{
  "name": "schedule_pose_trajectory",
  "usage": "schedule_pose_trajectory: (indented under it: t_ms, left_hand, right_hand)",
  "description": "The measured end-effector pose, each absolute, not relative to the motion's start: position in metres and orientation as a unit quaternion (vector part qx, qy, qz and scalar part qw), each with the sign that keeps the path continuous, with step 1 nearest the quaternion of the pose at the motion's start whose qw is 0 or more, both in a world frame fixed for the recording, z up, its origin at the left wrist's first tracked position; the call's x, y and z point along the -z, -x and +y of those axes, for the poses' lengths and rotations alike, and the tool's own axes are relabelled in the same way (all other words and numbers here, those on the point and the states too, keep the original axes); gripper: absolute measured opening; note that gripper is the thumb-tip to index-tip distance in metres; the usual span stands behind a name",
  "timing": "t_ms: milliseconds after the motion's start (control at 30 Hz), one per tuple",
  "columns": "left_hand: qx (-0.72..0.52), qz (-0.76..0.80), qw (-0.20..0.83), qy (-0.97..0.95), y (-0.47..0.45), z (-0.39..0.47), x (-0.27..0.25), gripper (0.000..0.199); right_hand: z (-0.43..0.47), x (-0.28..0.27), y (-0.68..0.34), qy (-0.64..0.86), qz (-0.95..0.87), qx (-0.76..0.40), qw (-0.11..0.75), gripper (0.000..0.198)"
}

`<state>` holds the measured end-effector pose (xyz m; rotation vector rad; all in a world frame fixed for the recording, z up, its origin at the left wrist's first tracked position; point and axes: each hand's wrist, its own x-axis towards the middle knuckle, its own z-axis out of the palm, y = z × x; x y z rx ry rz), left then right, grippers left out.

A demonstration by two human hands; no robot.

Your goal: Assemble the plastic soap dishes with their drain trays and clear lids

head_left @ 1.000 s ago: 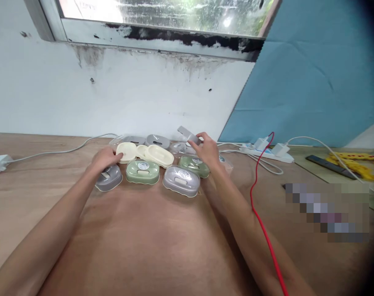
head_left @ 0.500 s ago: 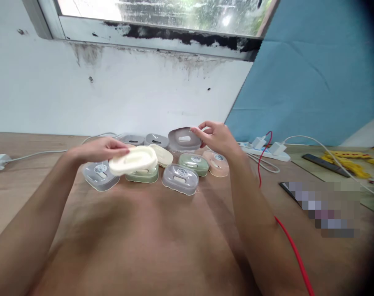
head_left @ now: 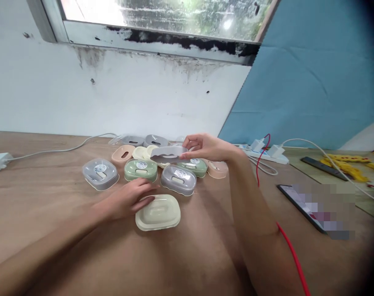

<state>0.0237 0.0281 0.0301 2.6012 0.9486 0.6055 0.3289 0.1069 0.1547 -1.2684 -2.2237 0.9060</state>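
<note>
A cream soap dish base (head_left: pixel 157 213), oblong with a raised rim, lies on the table close to me. My left hand (head_left: pixel 133 197) is at its upper left rim, thumb apart from the fingers; the thumb tip overlaps the rim. My right hand (head_left: pixel 202 147) pinches a grey soap dish piece (head_left: pixel 167 153) with a wavy edge, tilted edge-on above the other dishes. Under and around it stand a grey soap dish (head_left: pixel 179 181), a green one (head_left: pixel 140 169) and another green one (head_left: pixel 196 166), partly covered by the right hand. Round stickers mark their tops.
At the left sits another grey soap dish (head_left: pixel 100 174); behind are a peach dish (head_left: pixel 122 154) and cream pieces (head_left: pixel 141 153). A peach dish (head_left: pixel 217 169) is partly behind my right wrist. Rightward lie a power strip (head_left: pixel 273 155), a red cable (head_left: pixel 293 255) and a phone (head_left: pixel 300 207).
My left hand has brought the cream base down and nearer to me, onto the table. The right hand has moved the grey piece left and forward, turning it edge-on.
</note>
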Motion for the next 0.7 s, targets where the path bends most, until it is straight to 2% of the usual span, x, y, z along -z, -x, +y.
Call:
schedule_pose_trajectory:
  t_ms: [167,200,267,333,400,500,700]
  left_hand:
    - [-0.387,0.398,0.118,-0.824,-0.004,0.020,0.003,0.014]
    - [-0.429,0.421,0.128,-0.789,-0.001,0.020,0.008,0.016]
    - [-0.489,0.439,0.169,-0.735,0.005,0.022,0.015,0.036]
    - [-0.488,0.426,0.223,-0.729,0.008,0.023,0.016,0.060]
    - [-0.438,0.420,0.261,-0.751,0.010,0.022,0.015,0.067]
    - [-0.405,0.435,0.261,-0.761,0.008,0.017,0.011,0.056]
    - [-0.446,0.384,0.178,-0.789,-0.005,0.003,-0.001,0.044]
  right_hand:
    - [0.097,-0.158,-0.314,0.413,-0.824,-0.361,0.137,0.039]
    - [0.097,-0.156,-0.311,0.409,-0.829,-0.362,0.122,0.039]
    - [0.097,-0.152,-0.305,0.402,-0.836,-0.363,0.095,0.040]
    - [0.097,-0.148,-0.299,0.391,-0.840,-0.371,0.071,0.041]
    - [0.096,-0.144,-0.293,0.376,-0.845,-0.377,0.052,0.043]
    - [0.092,-0.140,-0.288,0.372,-0.855,-0.360,0.021,0.050]
    - [0.078,-0.135,-0.279,0.415,-0.848,-0.329,-0.009,0.080]
